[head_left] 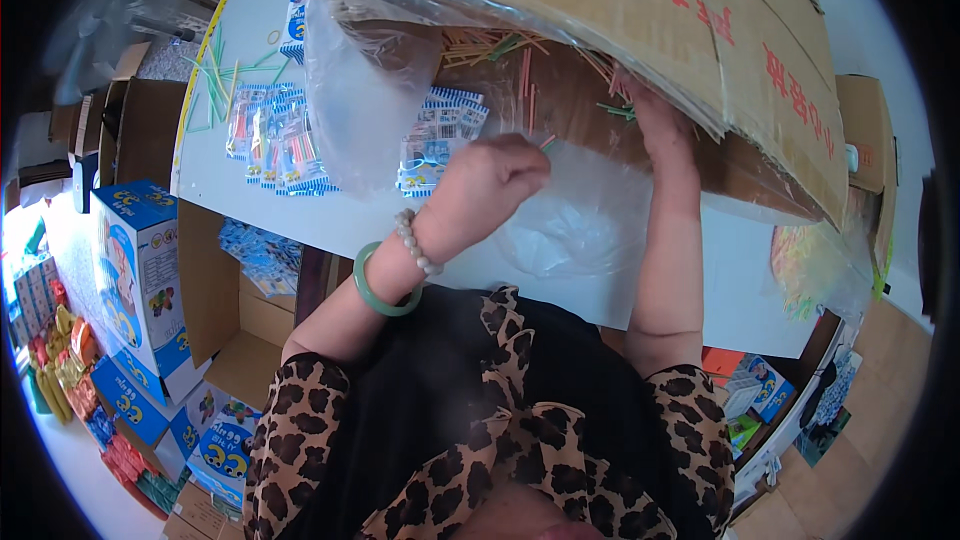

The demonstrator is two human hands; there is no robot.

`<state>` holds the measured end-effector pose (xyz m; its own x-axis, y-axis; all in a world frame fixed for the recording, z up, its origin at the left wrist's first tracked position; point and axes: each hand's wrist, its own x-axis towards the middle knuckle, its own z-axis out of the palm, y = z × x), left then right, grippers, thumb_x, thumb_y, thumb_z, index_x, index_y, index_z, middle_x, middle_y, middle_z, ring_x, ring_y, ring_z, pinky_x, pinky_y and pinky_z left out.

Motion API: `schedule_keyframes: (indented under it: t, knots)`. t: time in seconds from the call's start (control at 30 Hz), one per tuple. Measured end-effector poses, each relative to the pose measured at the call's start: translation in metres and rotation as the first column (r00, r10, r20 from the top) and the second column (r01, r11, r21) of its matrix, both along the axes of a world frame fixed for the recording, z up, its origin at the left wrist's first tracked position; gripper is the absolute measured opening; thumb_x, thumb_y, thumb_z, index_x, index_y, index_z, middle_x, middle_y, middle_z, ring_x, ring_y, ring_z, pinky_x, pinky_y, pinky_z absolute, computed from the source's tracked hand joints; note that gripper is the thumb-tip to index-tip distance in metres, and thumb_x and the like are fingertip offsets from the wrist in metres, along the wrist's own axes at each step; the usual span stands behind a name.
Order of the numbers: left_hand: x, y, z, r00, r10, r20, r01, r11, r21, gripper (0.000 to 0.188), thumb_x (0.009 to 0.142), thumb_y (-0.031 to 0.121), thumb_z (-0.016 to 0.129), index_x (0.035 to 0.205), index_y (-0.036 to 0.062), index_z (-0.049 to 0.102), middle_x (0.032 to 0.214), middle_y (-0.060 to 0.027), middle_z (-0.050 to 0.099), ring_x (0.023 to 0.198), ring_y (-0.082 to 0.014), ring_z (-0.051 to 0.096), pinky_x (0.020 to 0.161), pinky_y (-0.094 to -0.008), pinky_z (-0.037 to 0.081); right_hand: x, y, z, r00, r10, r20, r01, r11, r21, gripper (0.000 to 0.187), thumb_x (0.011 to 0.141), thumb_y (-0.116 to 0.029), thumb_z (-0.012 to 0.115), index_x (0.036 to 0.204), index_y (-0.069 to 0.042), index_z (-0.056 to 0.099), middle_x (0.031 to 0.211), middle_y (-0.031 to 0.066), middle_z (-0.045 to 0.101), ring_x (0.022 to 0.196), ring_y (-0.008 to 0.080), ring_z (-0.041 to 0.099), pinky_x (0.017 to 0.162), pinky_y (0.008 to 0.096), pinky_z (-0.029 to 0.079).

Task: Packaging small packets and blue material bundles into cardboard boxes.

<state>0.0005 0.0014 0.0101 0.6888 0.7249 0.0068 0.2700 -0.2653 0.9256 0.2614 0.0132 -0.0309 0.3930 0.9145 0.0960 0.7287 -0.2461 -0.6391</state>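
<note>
A large cardboard box (600,0) lies on its side with its mouth toward me, lined with clear plastic. Inside it are many thin coloured sticks (490,48), orange, pink and green. My left hand (497,183) is closed in front of the opening, and the tip of a thin pink and green stick (547,143) pokes out from its fingers. Into the box's right side reaches my right hand (660,120), its fingertips among sticks and partly hidden by the flap. Just left of my left hand lies a blue-and-white printed packet (440,140).
More packets (285,145) are piled at the table's left, beside loose green sticks (225,80). An open carton (235,320) with blue packets stands below the left edge. A bag of coloured sticks (800,270) sits at the right. Plastic film (570,230) drapes over the table.
</note>
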Motion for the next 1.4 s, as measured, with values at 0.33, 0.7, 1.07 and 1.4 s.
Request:
schedule_keyframes:
  t: [0.33,0.7,1.07,1.4]
  knots:
    - [0.073,0.042,-0.01,0.928,0.137,0.346,-0.17,0.983,0.067,0.038,0.086,0.021,0.057,0.117,0.0016,0.052,0.11,-0.0208,0.057,0.103,-0.0385,0.052,0.09,-0.0441,0.04,-0.045,-0.018,-0.052,0.98,0.159,-0.117,-0.14,0.978,0.156,0.026,0.079,-0.014,0.052,0.1,-0.002,0.062,0.102,0.0174,0.062,0.098,0.0321,0.058,0.083,0.043,0.046]
    - [0.094,0.024,-0.023,0.966,0.245,-0.085,-0.179,0.867,0.465,0.023,0.077,0.013,0.058,0.097,0.004,0.063,0.095,-0.0167,0.063,0.09,-0.0355,0.058,0.079,-0.0422,0.046,-0.072,-0.013,-0.071,0.074,0.245,-0.967,0.349,0.902,0.255,0.026,0.093,-0.027,0.041,0.102,-0.007,0.054,0.1,0.0078,0.058,0.091,0.0193,0.056,0.077,0.0364,0.047]
    - [-0.026,0.001,-0.012,0.609,0.712,-0.349,-0.396,0.654,0.645,0.035,0.07,0.028,0.071,0.092,0.0053,0.054,0.088,-0.0131,0.058,0.079,-0.0325,0.056,0.069,-0.0439,0.041,-0.063,-0.017,-0.026,0.856,0.177,-0.485,0.021,0.927,0.375,0.019,0.085,-0.013,0.063,0.1,-0.002,0.064,0.091,0.0056,0.064,0.082,0.0177,0.06,0.078,0.0302,0.047]
    - [-0.048,0.006,-0.034,0.578,0.722,-0.379,-0.662,0.687,0.299,0.04,0.067,0.031,0.074,0.088,0.0008,0.058,0.079,-0.0146,0.062,0.077,-0.0342,0.059,0.07,-0.0432,0.043,-0.068,-0.013,-0.033,0.958,0.23,0.17,-0.276,0.9,0.338,0.025,0.086,-0.01,0.057,0.11,-0.004,0.056,0.1,0.0114,0.059,0.09,0.0224,0.056,0.083,0.0321,0.044]
